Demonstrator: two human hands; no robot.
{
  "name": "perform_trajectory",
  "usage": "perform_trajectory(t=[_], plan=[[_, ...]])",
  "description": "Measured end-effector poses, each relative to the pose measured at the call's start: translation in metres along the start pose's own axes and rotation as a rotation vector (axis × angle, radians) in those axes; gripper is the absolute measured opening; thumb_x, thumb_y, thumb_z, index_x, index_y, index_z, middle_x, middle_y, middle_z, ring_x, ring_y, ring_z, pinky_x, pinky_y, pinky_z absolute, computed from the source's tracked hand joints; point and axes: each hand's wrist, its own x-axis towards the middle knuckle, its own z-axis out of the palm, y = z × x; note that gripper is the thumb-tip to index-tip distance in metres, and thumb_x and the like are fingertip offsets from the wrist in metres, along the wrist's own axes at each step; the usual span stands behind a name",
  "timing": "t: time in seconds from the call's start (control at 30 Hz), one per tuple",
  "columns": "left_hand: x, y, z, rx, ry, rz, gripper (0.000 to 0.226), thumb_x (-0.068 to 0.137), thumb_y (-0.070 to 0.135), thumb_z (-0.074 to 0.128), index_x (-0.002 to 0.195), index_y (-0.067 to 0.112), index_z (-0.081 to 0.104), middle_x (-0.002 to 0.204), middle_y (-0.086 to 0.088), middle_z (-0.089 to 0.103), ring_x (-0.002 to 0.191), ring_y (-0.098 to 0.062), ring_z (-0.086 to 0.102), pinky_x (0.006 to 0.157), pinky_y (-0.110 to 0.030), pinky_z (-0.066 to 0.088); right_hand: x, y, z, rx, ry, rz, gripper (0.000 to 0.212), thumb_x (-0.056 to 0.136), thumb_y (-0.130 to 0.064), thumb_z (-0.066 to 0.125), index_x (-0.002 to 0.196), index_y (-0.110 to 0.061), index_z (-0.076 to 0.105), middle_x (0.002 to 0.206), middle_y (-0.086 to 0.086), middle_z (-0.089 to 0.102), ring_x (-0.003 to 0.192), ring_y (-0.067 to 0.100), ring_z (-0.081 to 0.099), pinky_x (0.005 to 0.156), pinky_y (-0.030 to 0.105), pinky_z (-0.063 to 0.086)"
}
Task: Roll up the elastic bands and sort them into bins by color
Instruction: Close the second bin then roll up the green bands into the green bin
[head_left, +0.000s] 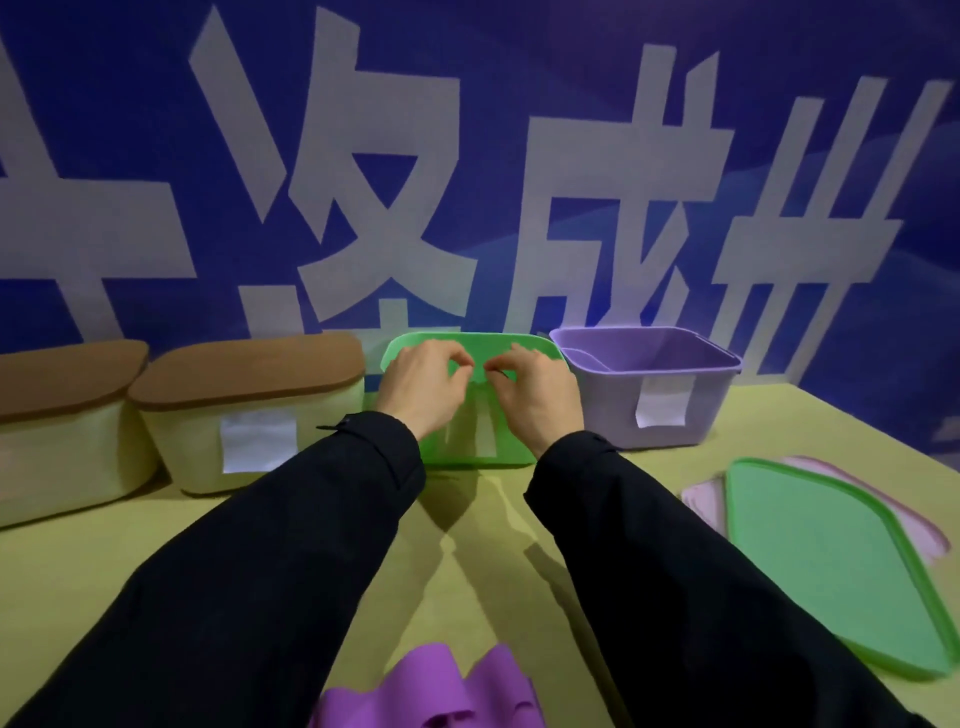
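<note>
Soft bands, and a small thing hidden between your hands

The crumpled purple elastic band (447, 691) lies on the yellow-green surface (78, 582) at the bottom edge, close to your body and cut off by the frame. It looks light, thin and floppy, so I think it will fold and slip when you roll it; take it at one short end and keep it under tension.

Your left hand (423, 382) and right hand (535, 389) are over the open green plastic bin (470, 449), fingertips curled and nearly meeting. They seem to pinch something green between them, but it is too small to say what.

The inside of the green bin is covered by your hands. Just right stands the open lilac plastic bin (649, 395); on the left are two beige bins with brown lids (249, 415). A green flat lid (826, 566) lies over a pink lid (701, 499), mostly hidden.
</note>
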Motion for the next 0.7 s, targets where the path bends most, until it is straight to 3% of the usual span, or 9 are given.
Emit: perform_trajectory(t=[0.1,0.33,0.5,0.63,0.7], plan=[[-0.013,0.006,-0.001,-0.043,0.003,0.032,0.018,0.098,0.026,0.062,0.109,0.02,0.075,0.118,0.0,0.073,0.115,-0.023,0.064,0.1,-0.04,0.049,-0.022,-0.005,-0.016,0.013,0.014,0.007,0.019,0.095,-0.03,0.065,0.108,-0.024,0.078,0.109,0.0,0.077,0.105,0.026,0.069,0.09,0.038,0.053],[-0.06,0.052,0.02,-0.177,-0.133,0.054,0.015,0.097,0.018,0.062,0.106,0.015,0.074,0.103,-0.003,0.075,0.098,-0.022,0.067,0.094,-0.04,0.054,-0.076,0.018,-0.049,-0.005,-0.031,0.112,0.019,0.091,-0.034,0.063,0.104,-0.03,0.077,0.1,-0.002,0.078,0.094,0.028,0.07,0.081,0.042,0.057],[-0.089,0.084,0.037,-0.21,-0.221,0.042,0.011,0.095,0.02,0.062,0.101,0.018,0.071,0.097,-0.001,0.072,0.096,-0.026,0.066,0.09,-0.042,0.054,-0.105,0.034,-0.079,-0.078,-0.081,0.165,0.019,0.087,-0.026,0.062,0.097,-0.025,0.078,0.095,0.003,0.078,0.093,0.033,0.069,0.079,0.043,0.057],[-0.109,0.103,0.057,-0.2,-0.328,0.088,0.015,0.095,0.015,0.06,0.102,0.018,0.073,0.1,-0.001,0.072,0.101,-0.026,0.065,0.089,-0.036,0.051,-0.132,0.049,-0.102,-0.194,-0.285,0.201,0.02,0.09,-0.026,0.059,0.094,-0.02,0.078,0.092,0.009,0.075,0.09,0.037,0.067,0.074,0.038,0.054],[-0.119,0.116,0.067,-0.196,-0.395,0.132,0.022,0.098,0.011,0.054,0.105,0.017,0.073,0.105,-0.004,0.073,0.103,-0.026,0.064,0.09,-0.034,0.049,-0.15,0.058,-0.121,-0.282,-0.285,0.249,0.024,0.091,-0.033,0.058,0.103,-0.02,0.075,0.102,0.006,0.074,0.096,0.032,0.067,0.079,0.039,0.055]])
